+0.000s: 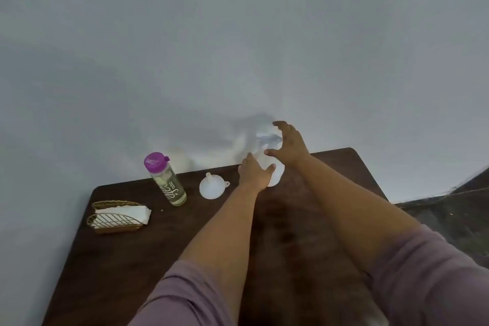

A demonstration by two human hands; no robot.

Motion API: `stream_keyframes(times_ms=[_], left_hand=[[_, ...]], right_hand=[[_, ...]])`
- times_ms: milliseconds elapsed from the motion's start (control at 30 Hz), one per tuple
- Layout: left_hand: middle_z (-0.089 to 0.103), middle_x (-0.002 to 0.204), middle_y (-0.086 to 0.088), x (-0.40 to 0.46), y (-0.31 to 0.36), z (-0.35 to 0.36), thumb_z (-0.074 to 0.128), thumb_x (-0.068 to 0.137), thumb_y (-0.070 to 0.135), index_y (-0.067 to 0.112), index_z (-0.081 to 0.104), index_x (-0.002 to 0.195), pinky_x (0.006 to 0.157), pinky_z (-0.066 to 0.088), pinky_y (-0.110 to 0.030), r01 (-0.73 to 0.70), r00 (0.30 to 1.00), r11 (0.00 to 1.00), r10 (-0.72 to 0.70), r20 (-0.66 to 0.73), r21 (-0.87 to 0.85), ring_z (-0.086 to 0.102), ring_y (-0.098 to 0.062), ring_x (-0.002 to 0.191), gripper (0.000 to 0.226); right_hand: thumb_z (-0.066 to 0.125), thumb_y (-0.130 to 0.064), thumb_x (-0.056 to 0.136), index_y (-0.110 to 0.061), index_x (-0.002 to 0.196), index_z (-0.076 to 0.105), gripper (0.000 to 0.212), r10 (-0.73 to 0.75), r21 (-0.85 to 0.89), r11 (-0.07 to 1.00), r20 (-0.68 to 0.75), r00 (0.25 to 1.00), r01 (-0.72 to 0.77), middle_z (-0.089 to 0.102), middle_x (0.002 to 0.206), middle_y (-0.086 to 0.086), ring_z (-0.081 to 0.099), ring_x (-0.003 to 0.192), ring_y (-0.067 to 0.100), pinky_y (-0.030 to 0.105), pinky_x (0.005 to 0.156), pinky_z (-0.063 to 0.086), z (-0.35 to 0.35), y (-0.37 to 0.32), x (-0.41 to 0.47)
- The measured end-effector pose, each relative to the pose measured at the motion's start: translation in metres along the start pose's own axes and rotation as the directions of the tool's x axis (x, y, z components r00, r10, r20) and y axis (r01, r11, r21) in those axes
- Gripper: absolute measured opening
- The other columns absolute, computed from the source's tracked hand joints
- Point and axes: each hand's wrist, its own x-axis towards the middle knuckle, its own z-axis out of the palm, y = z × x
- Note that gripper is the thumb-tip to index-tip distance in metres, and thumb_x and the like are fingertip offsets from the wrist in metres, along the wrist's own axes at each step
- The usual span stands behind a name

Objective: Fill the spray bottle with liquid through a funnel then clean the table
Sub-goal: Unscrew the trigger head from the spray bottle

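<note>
White spray bottle [275, 169] stands between both hands.

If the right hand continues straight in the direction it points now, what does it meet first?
The right hand would probably meet the head of the white spray bottle, just beyond its fingers; depth is unclear.

Two arms show, each in a soft mauve-purple sleeve: the left sleeve [182, 299] and the right sleeve [434, 280]. Both sleeves are plain, without print or buttons, and end high up, leaving the forearms bare. The left hand [255, 170] and right hand [289, 144] wear no gloves, rings or watch.
</note>
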Motion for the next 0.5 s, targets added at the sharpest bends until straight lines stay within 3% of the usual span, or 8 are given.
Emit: stream_keyframes(times_ms=[133, 233, 367, 500], left_hand=[[0.043, 0.145, -0.010, 0.012, 0.000, 0.004, 0.071, 0.085, 0.040, 0.010, 0.030, 0.146, 0.106, 0.043, -0.043, 0.034, 0.998, 0.986, -0.041, -0.039, -0.162, 0.040, -0.032, 0.135, 0.079], [0.044, 0.141, -0.010, 0.014, -0.001, 0.011, 0.072, 0.086, 0.030, 0.014, 0.033, 0.137, 0.098, 0.046, -0.039, 0.065, 0.997, 0.949, -0.075, -0.023, -0.308, 0.046, -0.030, 0.127, 0.066], [0.054, 0.129, -0.011, 0.007, -0.002, 0.021, 0.073, 0.084, 0.034, 0.016, 0.037, 0.129, 0.099, 0.048, -0.042, -0.032, 0.998, 0.980, 0.019, -0.063, -0.198, 0.054, -0.029, 0.118, 0.060], [0.064, 0.118, -0.008, -0.023, -0.016, 0.020, 0.064, 0.091, 0.029, 0.014, 0.047, 0.122, 0.095, 0.051, -0.045, -0.184, 0.982, 0.976, 0.177, -0.068, -0.117, 0.061, -0.028, 0.111, 0.038]], right_hand=[[0.075, -0.020, 0.079, -0.012, 0.120, 0.054, 0.047, 0.005, -0.043, 0.999, 0.069, 0.998, -0.002, 0.061, 0.112, 0.009, 0.056, 0.100, 0.024, 0.025, 0.079, 0.038, 0.004, 0.008, 0.006], [0.067, -0.016, 0.086, -0.004, 0.104, 0.057, 0.023, -0.001, -0.028, 1.000, 0.040, 0.999, 0.002, 0.064, 0.096, 0.013, 0.053, 0.080, 0.022, 0.025, 0.068, 0.036, 0.007, 0.013, 0.007], [0.067, -0.020, 0.086, -0.006, 0.097, 0.057, 0.021, 0.026, 0.029, 0.999, 0.091, 0.996, -0.029, 0.060, 0.087, 0.006, 0.055, 0.077, 0.021, 0.025, 0.065, 0.041, 0.007, 0.007, -0.009], [0.066, -0.022, 0.086, -0.007, 0.096, 0.057, 0.020, -0.005, -0.013, 1.000, 0.097, 0.995, 0.006, 0.059, 0.086, 0.002, 0.055, 0.077, 0.017, 0.016, 0.059, 0.037, 0.007, -0.003, -0.048]])
